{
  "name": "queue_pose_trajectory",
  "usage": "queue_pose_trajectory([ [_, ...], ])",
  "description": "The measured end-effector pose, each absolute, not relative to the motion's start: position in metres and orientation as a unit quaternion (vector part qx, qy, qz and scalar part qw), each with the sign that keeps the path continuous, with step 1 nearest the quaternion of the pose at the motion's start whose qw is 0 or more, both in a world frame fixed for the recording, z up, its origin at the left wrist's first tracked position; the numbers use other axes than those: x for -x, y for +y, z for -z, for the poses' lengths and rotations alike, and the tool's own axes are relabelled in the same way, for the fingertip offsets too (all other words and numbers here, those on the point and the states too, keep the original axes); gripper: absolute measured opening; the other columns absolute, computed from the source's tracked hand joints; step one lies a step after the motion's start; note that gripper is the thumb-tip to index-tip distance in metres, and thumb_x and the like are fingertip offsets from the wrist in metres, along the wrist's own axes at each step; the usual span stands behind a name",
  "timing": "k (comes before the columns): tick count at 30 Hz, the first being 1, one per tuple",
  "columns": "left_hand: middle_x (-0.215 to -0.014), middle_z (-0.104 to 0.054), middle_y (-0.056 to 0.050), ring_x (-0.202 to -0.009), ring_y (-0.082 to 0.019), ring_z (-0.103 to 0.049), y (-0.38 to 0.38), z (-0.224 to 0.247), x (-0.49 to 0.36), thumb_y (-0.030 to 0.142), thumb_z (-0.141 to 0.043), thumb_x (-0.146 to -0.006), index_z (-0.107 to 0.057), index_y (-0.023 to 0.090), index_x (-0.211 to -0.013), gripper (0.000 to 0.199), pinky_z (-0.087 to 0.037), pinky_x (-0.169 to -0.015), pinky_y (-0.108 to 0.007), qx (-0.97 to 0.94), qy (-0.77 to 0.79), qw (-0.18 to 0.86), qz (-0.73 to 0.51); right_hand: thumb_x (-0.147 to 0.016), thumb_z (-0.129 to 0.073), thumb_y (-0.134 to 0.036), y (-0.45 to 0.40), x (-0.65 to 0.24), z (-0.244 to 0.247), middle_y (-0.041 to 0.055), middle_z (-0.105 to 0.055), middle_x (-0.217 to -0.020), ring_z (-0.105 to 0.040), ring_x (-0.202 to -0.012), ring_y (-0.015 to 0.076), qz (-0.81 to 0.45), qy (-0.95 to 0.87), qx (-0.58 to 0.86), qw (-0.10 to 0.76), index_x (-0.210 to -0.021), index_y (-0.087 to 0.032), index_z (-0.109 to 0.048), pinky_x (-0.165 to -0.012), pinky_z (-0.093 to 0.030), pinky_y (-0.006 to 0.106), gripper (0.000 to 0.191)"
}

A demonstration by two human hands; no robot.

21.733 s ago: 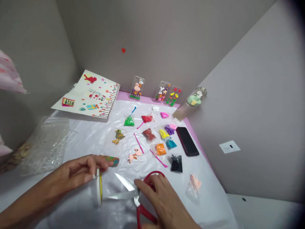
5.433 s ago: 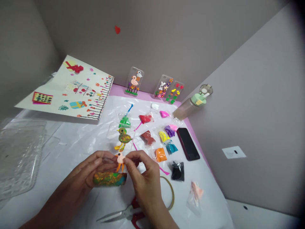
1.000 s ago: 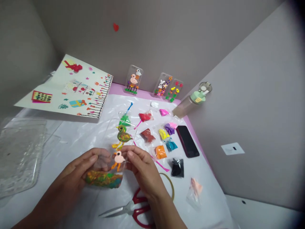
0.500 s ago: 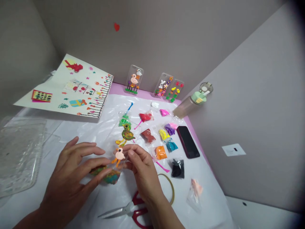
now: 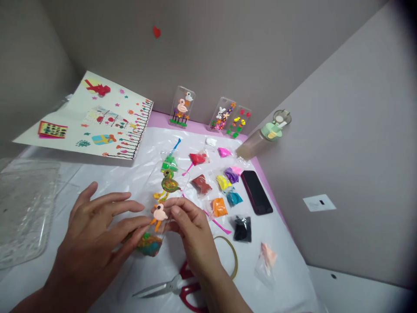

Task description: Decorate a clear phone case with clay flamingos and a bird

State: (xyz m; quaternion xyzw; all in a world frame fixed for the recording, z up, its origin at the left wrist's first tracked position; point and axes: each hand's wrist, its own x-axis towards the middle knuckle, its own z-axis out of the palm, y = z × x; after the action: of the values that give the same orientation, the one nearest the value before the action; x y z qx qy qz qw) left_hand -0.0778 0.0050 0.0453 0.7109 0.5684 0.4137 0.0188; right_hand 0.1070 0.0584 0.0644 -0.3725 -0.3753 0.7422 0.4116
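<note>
Right fingers (image 5: 178, 209) clamped on a clear phone case (image 5: 180, 188), right beside its peach clay bird (image 5: 159, 213), left fingers (image 5: 130, 222) spread open and released, just by a marbled clay roll (image 5: 149, 244), case held over a white plastic sheet (image 5: 97, 187), red-handled scissors (image 5: 172, 287) lying just below

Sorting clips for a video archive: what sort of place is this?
Probably a small home craft corner. Little bags of coloured clay lie spread out, clear phone cases decorated with clay figures stand along the wall, and red-handled scissors lie nearby.

Red-handled scissors (image 5: 176, 285), black smartphone (image 5: 256, 192)
</note>
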Motion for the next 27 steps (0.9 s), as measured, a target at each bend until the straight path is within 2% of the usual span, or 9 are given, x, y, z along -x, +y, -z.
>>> queue_pose_trajectory([
  [5, -0.107, -0.080, -0.003, -0.124, -0.032, -0.065, 0.005, -0.043, 0.083, 0.019, -0.058, -0.101, -0.082, 0.036, -0.096, 0.030, -0.024, -0.129, -0.070, -0.728, 0.564, -0.011, -0.390, -0.093, -0.077, -0.045, 0.058, -0.107, -0.063, 0.0020, -0.079, -0.091, -0.073, -0.081, 0.0160, -0.739, -0.378, 0.376, 0.412, -0.098, -0.024, -0.080, -0.077, -0.061, 0.026, 0.022],
  [16, -0.110, -0.077, -0.007, -0.124, -0.037, -0.063, 0.012, -0.044, 0.091, 0.022, -0.063, -0.096, -0.078, 0.036, -0.101, 0.021, -0.025, -0.127, -0.072, -0.742, 0.540, -0.016, -0.398, -0.091, -0.078, -0.044, 0.058, -0.107, -0.065, 0.0021, -0.079, -0.090, -0.073, -0.081, 0.0156, -0.740, -0.367, 0.376, 0.420, -0.096, -0.023, -0.080, -0.075, -0.060, 0.024, 0.022],
  [21, -0.110, -0.079, -0.004, -0.125, -0.035, -0.063, 0.011, -0.042, 0.092, 0.024, -0.064, -0.095, -0.080, 0.040, -0.101, 0.024, -0.025, -0.128, -0.070, -0.744, 0.537, -0.005, -0.397, -0.091, -0.078, -0.044, 0.058, -0.106, -0.065, 0.0023, -0.079, -0.090, -0.073, -0.082, 0.0161, -0.739, -0.365, 0.376, 0.422, -0.096, -0.023, -0.080, -0.076, -0.061, 0.026, 0.022],
  [27, -0.111, -0.081, 0.001, -0.132, -0.034, -0.062, 0.007, -0.044, 0.090, 0.022, -0.063, -0.094, -0.081, 0.047, -0.102, 0.031, -0.018, -0.131, -0.068, -0.746, 0.533, 0.007, -0.400, -0.089, -0.080, -0.045, 0.057, -0.106, -0.065, 0.0027, -0.079, -0.091, -0.072, -0.082, 0.0157, -0.740, -0.358, 0.379, 0.425, -0.095, -0.023, -0.081, -0.074, -0.060, 0.025, 0.023],
])
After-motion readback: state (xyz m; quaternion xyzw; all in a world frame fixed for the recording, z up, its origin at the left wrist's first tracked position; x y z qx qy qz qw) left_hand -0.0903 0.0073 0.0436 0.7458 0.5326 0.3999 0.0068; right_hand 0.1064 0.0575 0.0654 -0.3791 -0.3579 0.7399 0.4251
